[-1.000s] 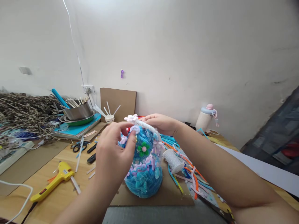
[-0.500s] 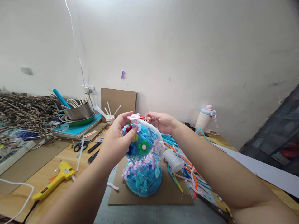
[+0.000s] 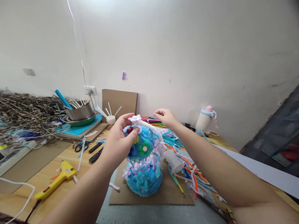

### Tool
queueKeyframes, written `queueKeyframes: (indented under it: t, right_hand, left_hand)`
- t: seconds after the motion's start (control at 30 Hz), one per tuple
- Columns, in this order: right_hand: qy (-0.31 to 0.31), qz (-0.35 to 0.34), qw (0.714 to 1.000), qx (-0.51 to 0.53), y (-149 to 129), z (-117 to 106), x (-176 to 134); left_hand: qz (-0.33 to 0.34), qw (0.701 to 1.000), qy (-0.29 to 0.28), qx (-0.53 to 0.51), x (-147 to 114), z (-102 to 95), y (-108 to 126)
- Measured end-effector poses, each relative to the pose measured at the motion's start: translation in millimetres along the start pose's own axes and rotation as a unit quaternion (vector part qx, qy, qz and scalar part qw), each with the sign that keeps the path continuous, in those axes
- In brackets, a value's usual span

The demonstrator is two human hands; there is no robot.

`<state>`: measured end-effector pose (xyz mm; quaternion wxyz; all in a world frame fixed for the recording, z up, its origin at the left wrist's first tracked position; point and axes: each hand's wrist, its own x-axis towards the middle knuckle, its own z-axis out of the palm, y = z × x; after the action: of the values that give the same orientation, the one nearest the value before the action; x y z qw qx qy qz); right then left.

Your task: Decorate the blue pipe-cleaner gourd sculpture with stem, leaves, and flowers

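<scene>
A blue pipe-cleaner ornament (image 3: 144, 182) stands upright on a square of brown cardboard (image 3: 173, 199). Its lower part is a rounded bowl shape with lilac flowers. Above sits a blue dome (image 3: 148, 138) dotted with green, yellow and red flowers. A white wrapped arch (image 3: 149, 125) curves over it, topped by a pale pink flower (image 3: 135, 118). My left hand (image 3: 122, 133) grips the dome's left upper side, thumb in front and fingers behind. Beyond the arch, apart from the ornament, my right hand (image 3: 165, 117) is closed in a pinch; whatever it holds is too small to make out.
To the left lie a yellow glue gun (image 3: 58, 180), scissors (image 3: 81, 146) and a black cutter (image 3: 95, 155). A spool of clear, glittery cord (image 3: 174, 161) and loose coloured pipe cleaners (image 3: 193, 177) are on the right. A bottle (image 3: 205, 119) stands near the wall.
My right hand has moved away from the arch, up and to the right. My left hand keeps its grip on the dome. The view has shifted slightly.
</scene>
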<state>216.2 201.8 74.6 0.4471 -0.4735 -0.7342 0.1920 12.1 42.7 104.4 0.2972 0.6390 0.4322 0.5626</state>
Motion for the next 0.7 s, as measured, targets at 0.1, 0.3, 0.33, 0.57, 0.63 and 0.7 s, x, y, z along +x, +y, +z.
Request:
queueKeyframes:
  t: [0.1,0.3,0.33,0.57,0.63,0.7]
  right_hand:
    - [-0.018,0.034,0.999,-0.031,13,-6,-2]
    - [-0.03,0.073,0.995,-0.067,26,-27,-19]
    - [-0.031,0.077,0.994,-0.069,27,-32,-22]
    - [-0.007,0.084,0.993,-0.084,22,-60,-43]
    - [0.005,0.083,0.993,-0.087,18,-65,-47]
    - [0.011,0.086,0.993,-0.085,12,-70,-50]
  left_hand:
    - [-0.003,1.0,0.001,0.01,0,-0.7,1]
    - [0.01,1.0,-0.005,0.012,-1,-2.2,-1]
    - [0.012,1.0,-0.003,0.018,-1,-2.4,-2]
    - [0.167,0.958,0.083,0.22,1,-6.4,5]
    - [0.229,0.929,0.05,0.285,4,-8.0,10]
    - [0.264,0.906,0.013,0.33,8,-8.8,13]
